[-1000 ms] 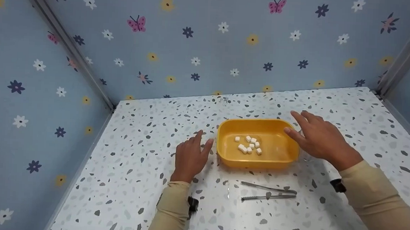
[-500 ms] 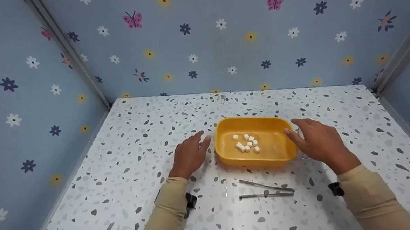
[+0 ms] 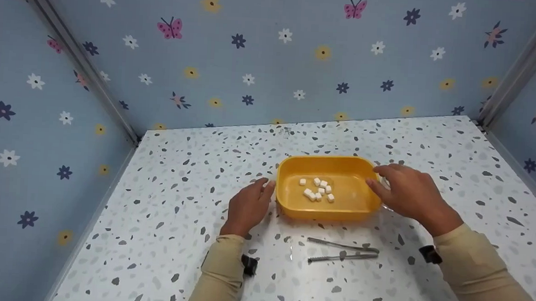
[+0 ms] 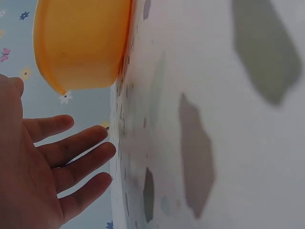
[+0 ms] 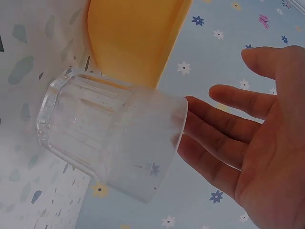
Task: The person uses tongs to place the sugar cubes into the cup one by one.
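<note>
A yellow plastic basin (image 3: 327,213) stands on the speckled table, with several small white cubes (image 3: 321,191) on its floor. My left hand (image 3: 249,205) is held beside the basin's left end, its thumb tip close to the rim. In the left wrist view its fingers are spread and hold nothing. My right hand (image 3: 410,194) hovers at the basin's right end, thumb and index finger apart. Beneath it is a clear drinking glass (image 5: 114,136), mostly hidden in the head view. The right wrist view shows the glass upright beside the basin, with relaxed fingertips right at its rim.
Metal tongs (image 3: 343,253) lie spread in front of the basin. A thin clear edge (image 3: 291,250) glints left of them. A small clear item (image 3: 285,132) sits near the back wall (image 3: 273,54). Flowered panels also flank the table (image 3: 175,255).
My right hand has come down over the glass, closer to the basin's right end. The left hand has drawn slightly nearer the basin's left end. The head view has shifted a little.
</note>
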Motion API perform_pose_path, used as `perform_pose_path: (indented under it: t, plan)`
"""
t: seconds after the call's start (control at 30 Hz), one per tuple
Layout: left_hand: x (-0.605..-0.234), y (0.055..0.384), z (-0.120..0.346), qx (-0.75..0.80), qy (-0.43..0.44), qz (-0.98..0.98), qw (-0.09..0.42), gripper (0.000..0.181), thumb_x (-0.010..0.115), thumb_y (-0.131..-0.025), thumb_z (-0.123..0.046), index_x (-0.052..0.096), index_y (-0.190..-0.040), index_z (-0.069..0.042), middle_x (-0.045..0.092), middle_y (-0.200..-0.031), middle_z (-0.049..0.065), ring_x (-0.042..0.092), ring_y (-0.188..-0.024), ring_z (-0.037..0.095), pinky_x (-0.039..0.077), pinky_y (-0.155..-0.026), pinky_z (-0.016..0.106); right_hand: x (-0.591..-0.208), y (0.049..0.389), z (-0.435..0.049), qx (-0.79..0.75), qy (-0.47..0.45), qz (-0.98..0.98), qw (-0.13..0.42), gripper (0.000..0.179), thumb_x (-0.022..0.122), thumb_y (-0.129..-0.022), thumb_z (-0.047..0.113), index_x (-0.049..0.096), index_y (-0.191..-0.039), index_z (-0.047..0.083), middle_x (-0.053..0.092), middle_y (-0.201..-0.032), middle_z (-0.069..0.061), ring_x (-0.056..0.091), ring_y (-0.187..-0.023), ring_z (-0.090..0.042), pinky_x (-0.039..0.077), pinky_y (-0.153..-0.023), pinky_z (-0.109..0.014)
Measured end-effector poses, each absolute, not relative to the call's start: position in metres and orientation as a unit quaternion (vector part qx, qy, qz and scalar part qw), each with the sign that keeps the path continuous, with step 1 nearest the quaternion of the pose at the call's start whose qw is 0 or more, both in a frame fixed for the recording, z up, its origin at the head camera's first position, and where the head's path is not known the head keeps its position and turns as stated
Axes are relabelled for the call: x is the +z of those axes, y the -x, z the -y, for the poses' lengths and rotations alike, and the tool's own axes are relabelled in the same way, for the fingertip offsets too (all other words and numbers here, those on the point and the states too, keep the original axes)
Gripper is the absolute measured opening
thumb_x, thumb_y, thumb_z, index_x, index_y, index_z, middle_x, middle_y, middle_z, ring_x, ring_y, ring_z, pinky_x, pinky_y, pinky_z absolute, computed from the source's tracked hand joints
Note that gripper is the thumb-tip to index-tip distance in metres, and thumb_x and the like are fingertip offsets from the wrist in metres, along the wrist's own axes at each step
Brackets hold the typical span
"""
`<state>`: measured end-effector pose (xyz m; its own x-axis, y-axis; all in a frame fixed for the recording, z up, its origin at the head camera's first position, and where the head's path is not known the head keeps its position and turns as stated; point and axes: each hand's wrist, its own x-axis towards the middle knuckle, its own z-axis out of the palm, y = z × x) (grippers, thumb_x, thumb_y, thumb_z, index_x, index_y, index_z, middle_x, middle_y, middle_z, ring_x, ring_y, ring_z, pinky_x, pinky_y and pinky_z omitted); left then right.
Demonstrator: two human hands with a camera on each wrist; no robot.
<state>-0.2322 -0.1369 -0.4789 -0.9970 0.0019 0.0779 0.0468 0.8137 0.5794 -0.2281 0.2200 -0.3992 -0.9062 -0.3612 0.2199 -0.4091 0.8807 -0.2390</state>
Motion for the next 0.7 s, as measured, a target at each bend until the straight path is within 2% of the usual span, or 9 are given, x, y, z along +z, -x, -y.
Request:
perform_pose_path:
  t: [0.17,0.33,0.47,0.7]
  plan:
    - [-0.478,0.233,0.132,-0.322,-0.006,0.947,0.011,0.063,0.033,-0.103,-0.059,0.052,-0.147,-0.017,0.067,-0.128,0.003,0.061,-0.118,0.022,0.046,-0.101,0.045,-0.403,0.226,-0.219,0.14,-0.207,0.963,0.098,0.043,0.06,-0.099,0.038,0.069,-0.122,0.003,0.068,-0.121,-0.019,0.063,-0.109,-0.039,0.052,-0.083,-0.058]
    - [-0.477,0.232,0.127,-0.345,-0.019,0.938,-0.015,0.066,0.036,-0.102,-0.059,0.046,-0.152,-0.016,0.066,-0.128,0.003,0.062,-0.112,0.021,0.046,-0.1,0.045,-0.403,0.223,-0.219,0.144,-0.199,0.965,0.085,0.042,0.061,-0.098,0.037,0.068,-0.123,0.004,0.067,-0.121,-0.019,0.063,-0.107,-0.038,0.052,-0.083,-0.058]
    - [-0.477,0.232,0.124,-0.355,-0.025,0.934,-0.031,0.067,0.037,-0.102,-0.059,0.041,-0.154,-0.017,0.065,-0.129,0.003,0.06,-0.114,0.021,0.046,-0.101,0.044,-0.402,0.22,-0.221,0.159,-0.199,0.964,0.07,0.041,0.062,-0.099,0.035,0.067,-0.125,0.004,0.066,-0.122,-0.018,0.062,-0.109,-0.038,0.05,-0.087,-0.058]
    - [-0.477,0.233,0.122,-0.362,-0.022,0.931,-0.031,0.065,0.04,-0.103,-0.056,0.04,-0.155,-0.017,0.064,-0.128,0.004,0.059,-0.115,0.022,0.045,-0.101,0.044,-0.4,0.215,-0.225,0.186,-0.198,0.962,0.031,0.044,0.06,-0.1,0.037,0.065,-0.129,0.005,0.061,-0.131,-0.019,0.057,-0.119,-0.039,0.046,-0.096,-0.06]
